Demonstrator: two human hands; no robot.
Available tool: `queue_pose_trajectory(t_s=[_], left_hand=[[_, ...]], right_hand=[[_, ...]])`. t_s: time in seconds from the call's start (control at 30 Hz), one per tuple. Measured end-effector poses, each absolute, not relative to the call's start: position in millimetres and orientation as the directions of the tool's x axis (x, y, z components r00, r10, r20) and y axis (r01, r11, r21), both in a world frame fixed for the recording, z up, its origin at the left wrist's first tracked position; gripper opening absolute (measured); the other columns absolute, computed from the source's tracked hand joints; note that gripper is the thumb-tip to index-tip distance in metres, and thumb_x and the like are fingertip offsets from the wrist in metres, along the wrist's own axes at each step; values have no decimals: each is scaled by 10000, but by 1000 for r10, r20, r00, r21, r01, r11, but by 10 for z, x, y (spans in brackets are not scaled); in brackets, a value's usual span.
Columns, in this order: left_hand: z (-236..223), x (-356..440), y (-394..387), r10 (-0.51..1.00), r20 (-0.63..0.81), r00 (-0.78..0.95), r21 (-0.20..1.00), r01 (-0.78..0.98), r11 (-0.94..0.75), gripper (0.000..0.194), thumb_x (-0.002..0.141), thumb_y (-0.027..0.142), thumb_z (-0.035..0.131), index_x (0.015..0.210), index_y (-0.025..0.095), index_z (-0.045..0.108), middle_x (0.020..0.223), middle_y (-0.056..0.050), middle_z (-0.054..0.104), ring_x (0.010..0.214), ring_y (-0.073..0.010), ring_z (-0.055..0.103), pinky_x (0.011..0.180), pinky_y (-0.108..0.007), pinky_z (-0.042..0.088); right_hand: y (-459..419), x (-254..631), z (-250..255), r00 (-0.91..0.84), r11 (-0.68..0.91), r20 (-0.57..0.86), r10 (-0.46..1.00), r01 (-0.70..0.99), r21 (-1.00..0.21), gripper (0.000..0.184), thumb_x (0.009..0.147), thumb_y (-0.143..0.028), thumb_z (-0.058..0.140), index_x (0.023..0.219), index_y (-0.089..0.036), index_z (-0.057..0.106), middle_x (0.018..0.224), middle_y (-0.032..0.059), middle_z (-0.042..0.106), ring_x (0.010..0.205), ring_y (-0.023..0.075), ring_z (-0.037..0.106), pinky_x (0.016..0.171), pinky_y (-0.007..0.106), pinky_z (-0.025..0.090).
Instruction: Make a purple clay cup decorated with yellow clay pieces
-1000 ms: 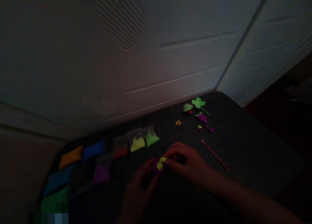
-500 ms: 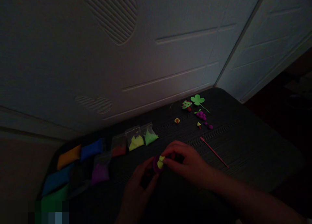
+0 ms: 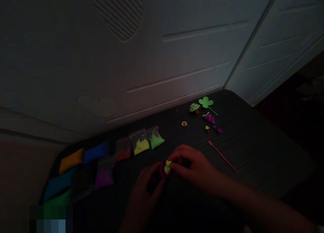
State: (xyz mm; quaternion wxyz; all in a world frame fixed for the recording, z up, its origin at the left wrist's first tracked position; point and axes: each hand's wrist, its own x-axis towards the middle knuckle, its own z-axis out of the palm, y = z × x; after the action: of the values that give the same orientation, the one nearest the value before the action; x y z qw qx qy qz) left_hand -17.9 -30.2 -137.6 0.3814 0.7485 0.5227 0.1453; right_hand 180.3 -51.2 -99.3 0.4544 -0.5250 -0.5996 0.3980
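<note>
My left hand (image 3: 143,190) is closed round the edge of a round purple clay piece (image 3: 162,171), pinched between thumb and fingers. Yellow clay (image 3: 167,169) lies on its face in two small lobes. My right hand (image 3: 196,165) comes in from the right, with thumb and forefinger closed on the upper yellow lobe (image 3: 168,162). Whether that lobe is stuck to the purple piece cannot be made out. Beneath the right fingers a small reddish spot shows; its kind is unclear in the dim light.
Clay bags, among them yellow (image 3: 141,146), light green (image 3: 156,140), red (image 3: 123,154), purple (image 3: 104,177) and blue (image 3: 95,153), lie left on the dark table (image 3: 263,152). To the right are a pink modelling tool (image 3: 222,156), a clay mushroom (image 3: 194,107), clover (image 3: 206,102) and grapes (image 3: 209,118). A white panelled wall stands behind.
The view has shifted slightly. Both hands keep nearly the same pose, the right fingers still at the yellow clay on the purple piece.
</note>
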Motion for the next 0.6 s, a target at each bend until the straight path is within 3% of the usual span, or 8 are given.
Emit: queue_pose_trajectory(t_s=[0.2,0.6], left_hand=[[-1417,-225,-269,896,-46,442,681,670,-296,358,777,359,563,1116,253,518,1096,-48,570,995,-211,550,835,-376,483],[-1472,-292,-218,884,43,466,567,717,-406,373,742,350,604,1073,221,491,1104,-69,554,1069,-253,506,884,-451,458]], right_hand=[[-508,1795,-995,-40,145,139,989,268,-953,128,787,-229,587,894,-191,646,841,4,608,763,90,532,682,223,423],[-506,1803,-990,-52,129,119,992,290,-948,117,778,-228,592,881,-205,643,833,3,605,748,102,531,672,242,425]])
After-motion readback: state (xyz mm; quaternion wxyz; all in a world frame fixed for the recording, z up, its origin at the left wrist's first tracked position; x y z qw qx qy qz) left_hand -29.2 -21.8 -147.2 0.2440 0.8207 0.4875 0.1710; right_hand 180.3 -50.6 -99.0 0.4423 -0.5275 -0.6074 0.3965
